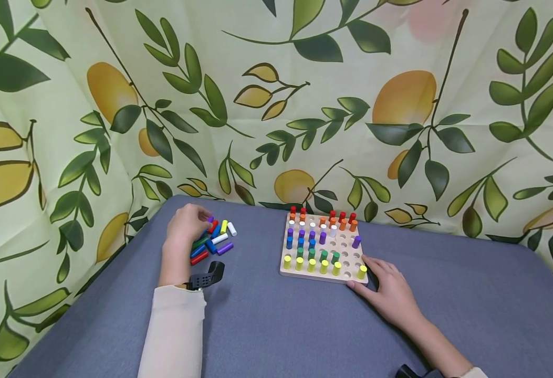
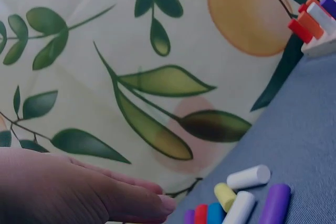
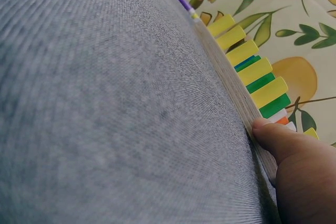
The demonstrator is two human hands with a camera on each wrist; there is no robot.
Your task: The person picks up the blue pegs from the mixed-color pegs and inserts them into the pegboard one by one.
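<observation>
A wooden pegboard (image 1: 323, 277) bears rows of upright coloured pegs, with several bare holes towards its right side. My right hand (image 1: 392, 291) holds the board's near right corner, the thumb (image 3: 273, 132) against the front edge and the fingers along the right side. Over a loose pile of pegs at the left is my left hand (image 1: 186, 226), fingers pointing down. A purple peg (image 1: 210, 219) and a red peg (image 1: 212, 226) lie close to its fingertips. In the left wrist view no peg shows in its grasp, though the undersides of the fingers are hidden.
Blue, green, red and purple pegs, among them a purple peg (image 1: 226, 249), lie loose with a yellow peg (image 1: 224, 227) and a white peg (image 1: 231, 229). Grey cloth (image 1: 257, 325) covers the table. A leaf-patterned curtain (image 1: 257, 147) hangs behind its far edge and along the left.
</observation>
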